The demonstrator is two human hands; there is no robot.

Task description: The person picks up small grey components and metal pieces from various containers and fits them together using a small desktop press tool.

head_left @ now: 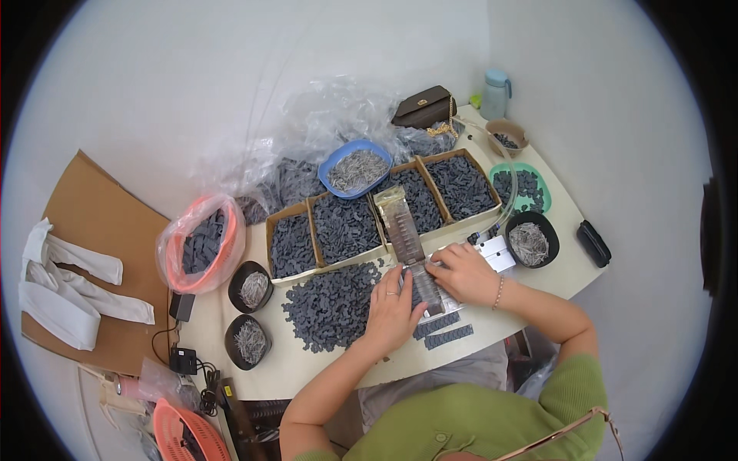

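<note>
In front of me stands a metal jig [425, 287] with dark grey pieces in its slotted channel. My left hand [390, 309] lies along the jig's left side, fingers stretched out and thumb apart, with a ring on one finger. From the right, my right hand [465, 274] bends its fingers down onto the jig; whatever the fingertips pinch is hidden. A clear-ended slotted strip [401, 223] slopes up from the jig over the boxes. Beside my left hand spreads a heap of small dark grey plastic pieces [327, 307]. Joined dark strips [449, 336] lie below the jig.
Cardboard trays [314, 230] of grey pieces line the back. Thin metal pins fill a blue basin [355, 170] and black bowls [252, 287]. A green tray [547, 189], black case [593, 243] and white block [496, 253] are at right. A plastic-lined pink basket [231, 246] stands left.
</note>
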